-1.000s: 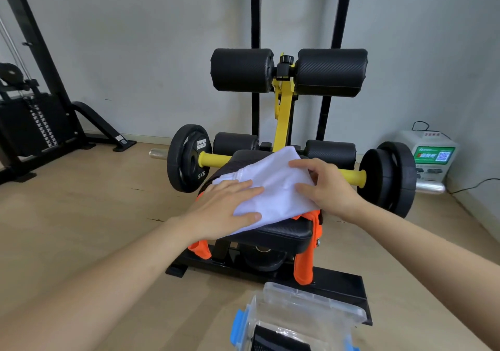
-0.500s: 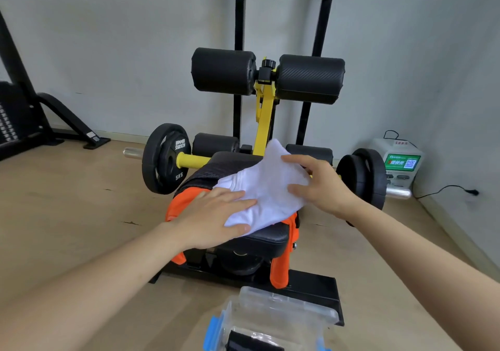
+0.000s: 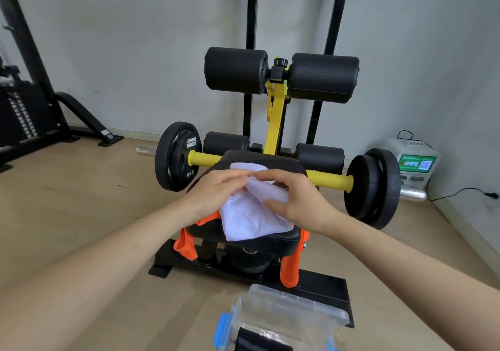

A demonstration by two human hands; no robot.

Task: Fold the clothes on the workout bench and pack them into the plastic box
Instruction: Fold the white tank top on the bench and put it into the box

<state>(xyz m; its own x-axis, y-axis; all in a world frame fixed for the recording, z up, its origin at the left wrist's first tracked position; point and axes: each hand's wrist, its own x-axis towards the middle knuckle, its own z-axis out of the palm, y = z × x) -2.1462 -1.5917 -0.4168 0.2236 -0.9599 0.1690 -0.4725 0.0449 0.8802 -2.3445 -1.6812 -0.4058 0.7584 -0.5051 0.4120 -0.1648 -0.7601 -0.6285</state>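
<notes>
While the white cloth lies on the bench over some orange fabric, we are midway through folding it. Our left hand and right hand meet near its far edge, fingers curled, each pinching a raised fold. Next, we judge, that fold must be drawn over and pressed flat before the cloth goes into the box. Half a second ago both hands lay flat and apart on the cloth.

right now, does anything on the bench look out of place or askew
Yes. An orange garment lies unfolded under the white cloth and droops off both sides of the bench, nearly to its base. The white cloth sits skewed across the seat.
</notes>
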